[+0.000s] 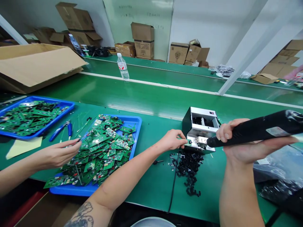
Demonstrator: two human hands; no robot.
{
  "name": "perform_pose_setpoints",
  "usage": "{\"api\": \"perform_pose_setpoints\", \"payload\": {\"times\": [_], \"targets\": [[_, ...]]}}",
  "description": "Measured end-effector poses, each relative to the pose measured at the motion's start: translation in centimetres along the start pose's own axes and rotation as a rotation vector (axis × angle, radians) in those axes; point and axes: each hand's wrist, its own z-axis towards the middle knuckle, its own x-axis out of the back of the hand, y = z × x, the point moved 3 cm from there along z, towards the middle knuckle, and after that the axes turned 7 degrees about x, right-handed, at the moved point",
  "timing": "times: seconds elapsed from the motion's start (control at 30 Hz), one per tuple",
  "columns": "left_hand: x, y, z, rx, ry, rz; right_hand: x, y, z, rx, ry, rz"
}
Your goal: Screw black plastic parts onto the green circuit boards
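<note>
My left hand pinches a small green circuit board against the front of a small white and black machine. My right hand is wrapped round a black electric screwdriver, whose tip points at the machine's front slot. A heap of small black plastic parts lies on the green table just below the machine.
A blue tray heaped with green circuit boards sits to the left, and another person's hand reaches over it. A second blue tray, blue pliers, a water bottle, cardboard boxes and bags of black parts surround the work spot.
</note>
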Motion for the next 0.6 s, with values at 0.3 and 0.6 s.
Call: {"api": "perform_pose_setpoints", "payload": {"times": [0.3, 0.6], "targets": [[0.0, -0.2, 0.2, 0.003, 0.000, -0.001, 0.2, 0.9, -0.6, -0.033, -0.036, -0.070], [-0.2, -0.5, 0.3, -0.036, 0.034, 0.061, -1.1, -1.0, -0.3, -0.068, -0.044, 0.041]]}}
